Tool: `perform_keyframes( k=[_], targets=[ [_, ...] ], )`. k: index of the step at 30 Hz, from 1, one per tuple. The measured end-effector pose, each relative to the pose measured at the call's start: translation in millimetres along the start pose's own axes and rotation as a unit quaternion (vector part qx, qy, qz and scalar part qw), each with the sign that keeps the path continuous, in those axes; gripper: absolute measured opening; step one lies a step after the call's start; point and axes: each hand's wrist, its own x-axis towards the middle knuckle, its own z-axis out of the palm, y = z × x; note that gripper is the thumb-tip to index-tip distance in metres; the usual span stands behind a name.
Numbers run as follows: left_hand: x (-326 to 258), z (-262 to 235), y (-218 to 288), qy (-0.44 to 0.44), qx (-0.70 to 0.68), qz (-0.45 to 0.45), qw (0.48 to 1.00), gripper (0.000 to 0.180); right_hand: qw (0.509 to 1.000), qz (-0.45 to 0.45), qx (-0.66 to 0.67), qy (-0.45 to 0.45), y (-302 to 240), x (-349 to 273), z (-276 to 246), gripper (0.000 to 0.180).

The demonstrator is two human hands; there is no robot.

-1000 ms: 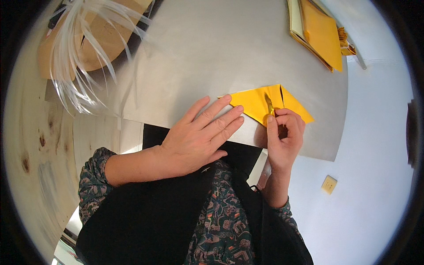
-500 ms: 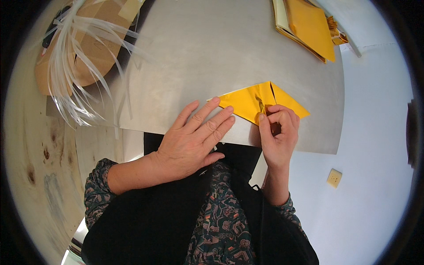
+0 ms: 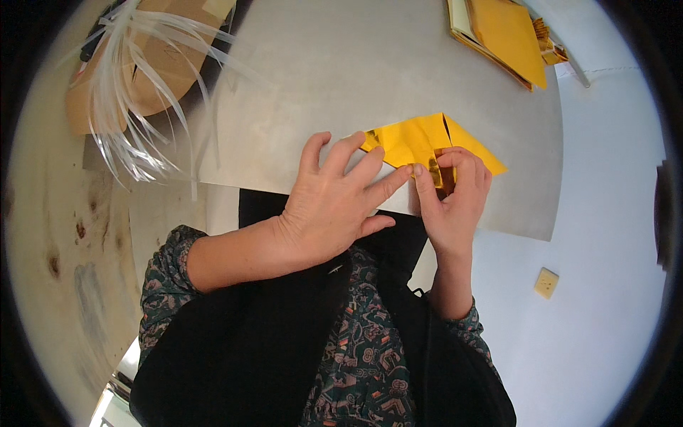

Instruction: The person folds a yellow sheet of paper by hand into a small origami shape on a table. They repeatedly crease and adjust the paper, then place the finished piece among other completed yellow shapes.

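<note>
Head view, from left to right: a bundle of clear plastic strips (image 3: pixel 135 92) fans out over a brown cardboard piece (image 3: pixel 160 64) at the upper left, beside a pale wooden surface (image 3: pixel 64 235). A grey metal sheet (image 3: pixel 341 78) fills the middle. On its near part lies the left hand (image 3: pixel 334 206), palm down and fingers spread flat, the fingertips pressing on the left end of a folded yellow paper (image 3: pixel 409 139). That paper lies on the sheet near its front edge, just past both hands, with a slit or fold line showing toward its right half. Just right of the left hand, the right hand (image 3: pixel 452 199) is curled, thumb and fingers pinching a small folded bit of the yellow paper at its lower edge. At the upper right a stack of yellow sheets (image 3: pixel 509 35) rests on the corner of the metal sheet. A small beige square (image 3: pixel 546 282) lies on the light blue surface (image 3: pixel 597 213) at the far right, well apart from the hands.
</note>
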Motion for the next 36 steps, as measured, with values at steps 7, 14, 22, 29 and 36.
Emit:
perform_keyframes(
  k=[7,14,22,29,36],
  targets=[
    [-1,-5,-11,-0.001,0.038,0.026,0.999,0.065,0.999,0.02,0.021,-0.014,12,-8,-11,0.044],
    [-5,-8,-17,-0.009,0.056,0.019,0.998,0.069,0.998,0.03,0.053,-0.033,29,-18,-26,0.054],
    [-16,-17,-29,0.025,0.113,0.015,0.993,0.065,0.997,0.034,0.05,-0.038,28,-16,-30,0.053],
    [-20,-25,-41,0.034,0.142,-0.033,0.989,0.056,0.998,0.033,0.051,-0.026,26,-16,-29,0.055],
    [-10,-34,1,0.147,-0.046,0.07,0.986,0.054,0.999,0.016,0.047,-0.019,28,-18,-27,0.056]
  ],
)
